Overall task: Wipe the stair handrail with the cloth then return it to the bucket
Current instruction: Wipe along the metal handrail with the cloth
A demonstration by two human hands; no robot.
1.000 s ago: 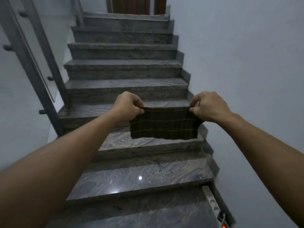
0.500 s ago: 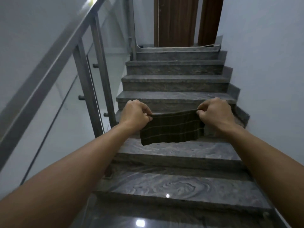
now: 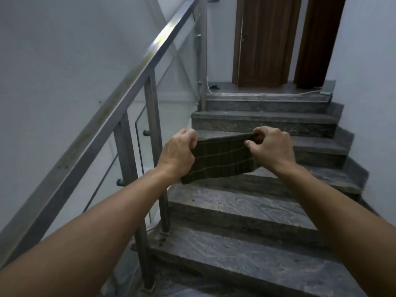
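Note:
A dark olive cloth with thin pale stripes hangs stretched in the air between both hands, above the stairs. My left hand grips its left top corner and my right hand pinches its right top corner. The metal handrail runs diagonally up the left side, from the lower left to the upper middle, and carries yellowish smears. It lies left of my left hand, apart from the cloth. No bucket is in view.
Grey marble steps climb to a landing with two brown wooden doors. Steel posts and glass panels stand under the rail. A white wall closes the right side. A cable lies on the landing.
The view has swung left and up, bringing the handrail fully into sight. Both hands, still holding the cloth, have shifted towards the rail, and the cloth now tilts down to the left.

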